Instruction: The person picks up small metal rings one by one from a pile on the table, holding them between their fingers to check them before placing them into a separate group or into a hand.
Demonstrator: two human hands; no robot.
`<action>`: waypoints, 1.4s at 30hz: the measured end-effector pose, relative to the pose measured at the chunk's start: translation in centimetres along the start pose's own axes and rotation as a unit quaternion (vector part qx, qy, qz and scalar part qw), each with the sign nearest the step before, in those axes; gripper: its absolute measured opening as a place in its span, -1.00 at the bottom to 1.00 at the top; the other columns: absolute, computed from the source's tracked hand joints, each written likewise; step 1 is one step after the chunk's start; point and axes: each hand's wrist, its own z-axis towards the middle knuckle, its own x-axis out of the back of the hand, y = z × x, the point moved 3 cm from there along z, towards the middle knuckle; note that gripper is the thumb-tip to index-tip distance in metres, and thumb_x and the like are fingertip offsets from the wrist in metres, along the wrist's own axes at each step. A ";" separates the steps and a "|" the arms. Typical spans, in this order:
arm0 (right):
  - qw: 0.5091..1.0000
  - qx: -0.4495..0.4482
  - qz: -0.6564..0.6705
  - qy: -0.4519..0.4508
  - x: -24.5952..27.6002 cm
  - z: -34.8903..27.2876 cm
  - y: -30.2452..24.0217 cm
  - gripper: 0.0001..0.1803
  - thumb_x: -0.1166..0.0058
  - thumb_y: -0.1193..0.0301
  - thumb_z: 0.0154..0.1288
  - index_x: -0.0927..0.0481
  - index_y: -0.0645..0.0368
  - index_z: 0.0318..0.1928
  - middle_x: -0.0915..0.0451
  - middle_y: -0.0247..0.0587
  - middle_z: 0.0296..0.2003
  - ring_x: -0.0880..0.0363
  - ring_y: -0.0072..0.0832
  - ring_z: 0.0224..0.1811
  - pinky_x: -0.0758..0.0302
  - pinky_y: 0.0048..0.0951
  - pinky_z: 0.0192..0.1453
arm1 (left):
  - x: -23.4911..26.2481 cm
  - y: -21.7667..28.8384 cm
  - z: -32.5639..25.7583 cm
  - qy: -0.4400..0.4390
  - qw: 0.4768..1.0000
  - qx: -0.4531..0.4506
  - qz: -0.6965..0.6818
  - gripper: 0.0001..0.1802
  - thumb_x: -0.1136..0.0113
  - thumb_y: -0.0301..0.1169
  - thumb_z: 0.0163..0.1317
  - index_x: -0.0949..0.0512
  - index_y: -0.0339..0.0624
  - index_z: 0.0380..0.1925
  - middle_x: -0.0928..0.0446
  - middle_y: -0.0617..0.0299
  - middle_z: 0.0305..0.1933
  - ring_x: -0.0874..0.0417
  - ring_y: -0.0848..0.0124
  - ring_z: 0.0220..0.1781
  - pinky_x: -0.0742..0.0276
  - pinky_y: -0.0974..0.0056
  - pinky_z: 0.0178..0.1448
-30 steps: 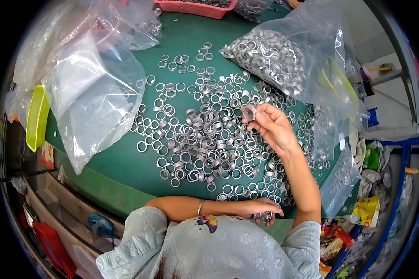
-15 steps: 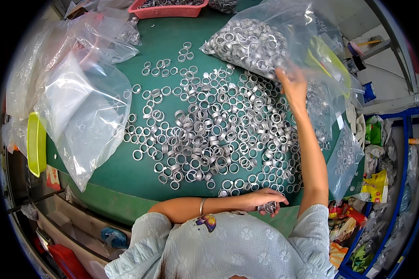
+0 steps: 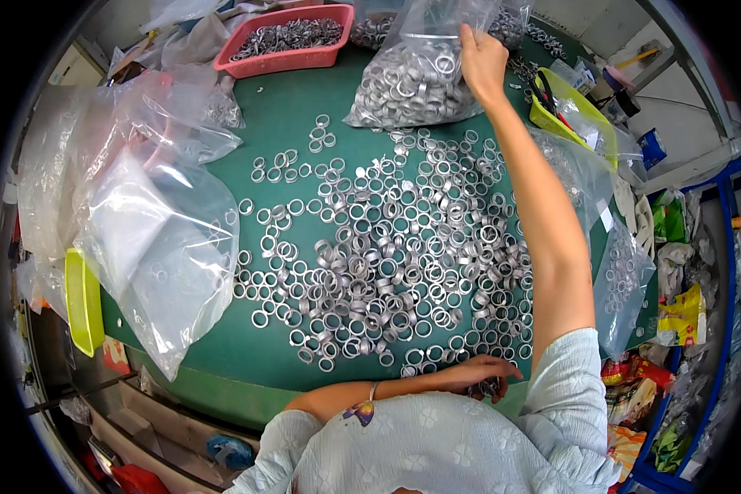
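A clear plastic bag (image 3: 420, 82) full of silver metal rings stands at the far side of the green table. My right hand (image 3: 482, 64) is closed on the bag's upper right side, its arm stretched across the table. Loose metal rings (image 3: 379, 284) lie spread and piled over the middle of the table. At the near edge my left hand (image 3: 482, 375) is curled round several metal rings (image 3: 487, 387), which show under its fingers. Its palm is hidden.
A pink tray (image 3: 284, 49) of metal parts stands at the far left. Clear plastic bags (image 3: 160, 222) cover the left side, beside a yellow-green basket (image 3: 84, 300). Another yellow-green basket (image 3: 572, 111) stands at the right. A blue-framed shelf (image 3: 720, 329) holds packages.
My right hand has gone from the bag's lower right to its upper side, and the bag is now more upright. My left hand keeps its rings near the edge. The view has shifted.
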 end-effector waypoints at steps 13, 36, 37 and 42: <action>0.938 -0.195 0.241 -0.155 3.7 -2.6 1.3 -0.59 -0.01 0.14 0.29 -0.62 0.31 -0.31 -0.38 -0.39 -0.74 -0.34 -0.63 -0.76 -0.25 -0.57 -0.66 | 0.0 0.3 -0.2 0.002 1.000 -0.005 -0.011 -0.61 0.09 -0.22 0.32 -0.43 -0.27 -0.01 -0.47 0.25 -0.54 -0.49 0.55 -0.56 -0.11 0.51 -0.69; 0.913 0.062 -0.189 -0.356 1.8 -13.9 -0.6 -0.82 -0.08 0.33 0.02 -0.65 0.15 -0.44 -0.60 -0.03 -0.53 -0.60 -0.10 -0.48 -0.53 -0.22 -0.36 | 0.0 1.3 -0.9 0.009 0.998 -0.068 0.011 -0.61 0.07 -0.25 0.33 -0.37 -0.26 0.05 -0.44 0.24 -0.51 -0.46 0.54 -0.52 -0.05 0.54 -0.68; 0.928 0.049 -0.152 -0.336 3.1 -14.0 -0.9 -0.83 -0.08 0.34 0.02 -0.66 0.12 -0.41 -0.61 -0.06 -0.54 -0.60 -0.10 -0.48 -0.54 -0.23 -0.35 | 0.2 1.6 -1.2 0.008 0.995 -0.099 -0.014 -0.61 0.08 -0.25 0.33 -0.37 -0.26 0.05 -0.44 0.23 -0.50 -0.46 0.54 -0.52 -0.06 0.55 -0.68; 0.946 -0.111 -0.011 -0.304 10.1 -14.6 1.6 -0.80 -0.08 0.37 0.15 -0.63 0.19 -0.28 -0.54 -0.07 -0.61 -0.50 -0.29 -0.62 -0.42 -0.33 -0.46 | 0.5 2.5 -1.5 0.014 0.968 -0.225 -0.108 -0.63 0.15 -0.30 0.36 -0.35 -0.33 0.05 -0.44 0.16 -0.44 -0.47 0.47 -0.47 -0.14 0.54 -0.68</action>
